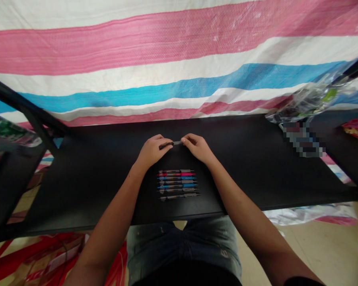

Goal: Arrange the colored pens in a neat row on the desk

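Observation:
Between my two hands a dark pen with a grey grip point(176, 143) lies roughly level, just above or on the black table. My left hand point(152, 150) is closed around its dark end. At the grey end, my right hand point(197, 147) pinches the tip between thumb and finger. Nearer to me, several pens lie side by side in a stack of rows, among them a pink pen point(185, 174), a blue pen point(188, 185) and a grey pen point(180, 196) set slightly apart at the front.
The black table point(107, 174) ends at my lap. A striped tarp point(137, 47) hangs behind it. On the right lie a clear plastic bag point(304, 101) and a blurred-out object point(304, 140). Black frame bars point(43, 119) stand at the left, and a red item point(44, 262) is below.

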